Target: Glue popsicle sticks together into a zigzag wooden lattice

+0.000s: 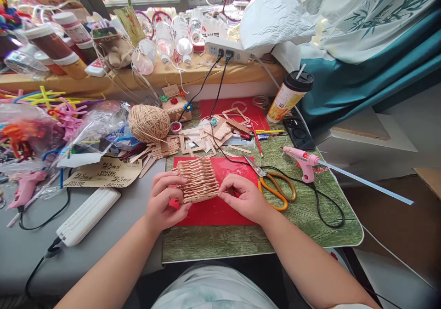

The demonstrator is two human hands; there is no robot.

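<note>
A small rectangular piece woven from brown twine (pixel 198 180), with ribbed rows, is held up over a red sheet (pixel 206 214). My left hand (pixel 167 198) grips its left edge, thumb below and fingers behind and along the side. At the lower right corner, my right hand (pixel 243 196) is closed in a pinch on the edge; whether a loose twine end is between the fingertips is too small to tell. Orange-handled scissors (pixel 277 187) lie open just right of my right hand, their blades pointing to the upper left.
A pink glue gun (pixel 305 162) with a long glue stick and cable lies at the right. Behind are craft sticks (pixel 220 132), a twine ball (pixel 149 123), a lidded cup (pixel 287 95) and a phone (pixel 299 133). A white power strip (pixel 87 217) sits left; another pink glue gun (pixel 29 185) is beyond.
</note>
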